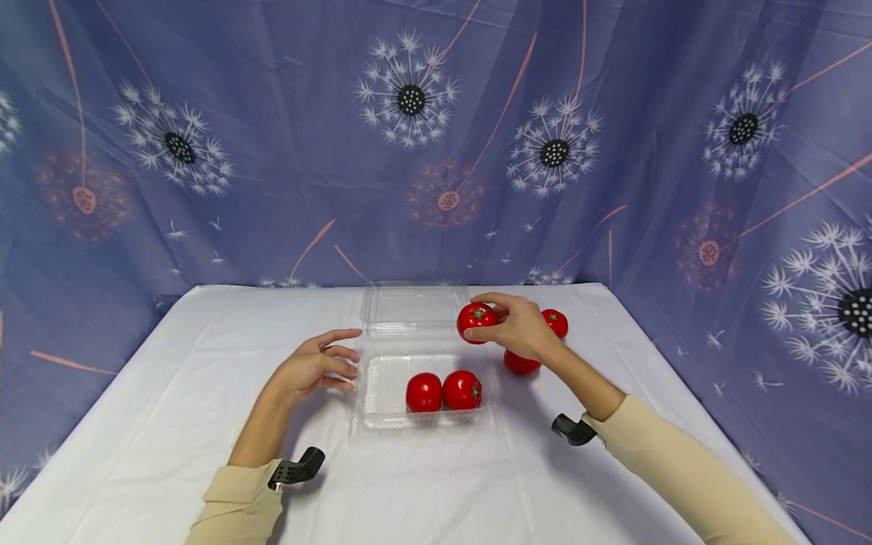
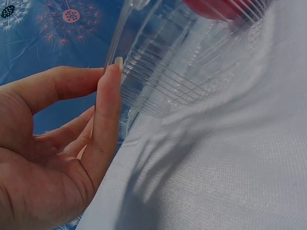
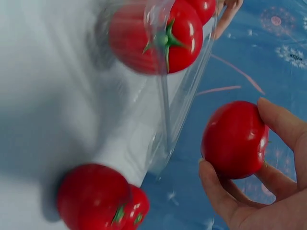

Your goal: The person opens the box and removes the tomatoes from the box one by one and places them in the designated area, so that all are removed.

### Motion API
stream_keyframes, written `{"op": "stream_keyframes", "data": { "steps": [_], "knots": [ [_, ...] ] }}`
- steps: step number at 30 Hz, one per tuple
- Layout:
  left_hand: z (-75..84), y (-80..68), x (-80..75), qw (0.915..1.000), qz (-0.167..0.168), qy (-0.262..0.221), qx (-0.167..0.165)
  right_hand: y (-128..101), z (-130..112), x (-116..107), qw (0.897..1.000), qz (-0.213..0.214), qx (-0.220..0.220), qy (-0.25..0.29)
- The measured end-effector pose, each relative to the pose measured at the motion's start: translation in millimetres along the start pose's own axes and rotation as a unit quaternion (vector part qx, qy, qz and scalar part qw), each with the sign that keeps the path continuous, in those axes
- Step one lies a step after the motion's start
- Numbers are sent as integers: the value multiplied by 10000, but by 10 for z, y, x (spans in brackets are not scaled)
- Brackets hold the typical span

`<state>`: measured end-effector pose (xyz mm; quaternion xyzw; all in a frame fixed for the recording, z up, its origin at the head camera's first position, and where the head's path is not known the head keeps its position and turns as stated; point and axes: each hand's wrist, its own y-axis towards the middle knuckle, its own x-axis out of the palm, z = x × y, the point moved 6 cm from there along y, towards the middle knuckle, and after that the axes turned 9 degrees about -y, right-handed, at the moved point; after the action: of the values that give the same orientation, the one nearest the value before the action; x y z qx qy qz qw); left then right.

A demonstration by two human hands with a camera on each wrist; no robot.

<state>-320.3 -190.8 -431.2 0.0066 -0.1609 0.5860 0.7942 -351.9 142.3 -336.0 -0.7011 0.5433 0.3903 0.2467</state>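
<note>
My right hand (image 1: 521,327) holds a red tomato (image 1: 476,323) between thumb and fingers, above the right side of a clear plastic clamshell container (image 1: 381,421). The held tomato (image 3: 235,140) shows its smooth side in the right wrist view. Inside the container's base lie two tomatoes, a left one (image 1: 424,393) and a right one (image 1: 462,390) with a green stem. My left hand (image 1: 309,369) is at the container's left edge, fingers loosely extended and spread. In the left wrist view its fingertips overlap the clear rim (image 2: 111,48); whether they touch it I cannot tell.
The container's lid (image 1: 415,306) lies folded back behind the base. Right of the container, on the white tablecloth (image 1: 436,492), sit a near tomato (image 1: 521,363) and a farther one (image 1: 555,323), both partly behind my right hand and arm. A blue dandelion-patterned curtain (image 1: 300,151) hangs behind.
</note>
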Motion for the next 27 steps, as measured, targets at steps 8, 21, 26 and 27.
{"op": "stream_keyframes", "data": {
  "steps": [8,21,26,27],
  "knots": [
    [-2,7,12,10000,-18,-75,-12,-76,295,-207,9990,262,299,-202],
    [-12,-9,11,10000,-47,-7,0,-307,695,-433,9961,534,692,-148],
    [-26,-3,12,10000,-69,-54,-14,-371,874,-506,9924,659,985,-332],
    [-26,-1,14,9999,-86,-71,-2,-387,908,-519,9914,684,1056,-360]
  ]
}}
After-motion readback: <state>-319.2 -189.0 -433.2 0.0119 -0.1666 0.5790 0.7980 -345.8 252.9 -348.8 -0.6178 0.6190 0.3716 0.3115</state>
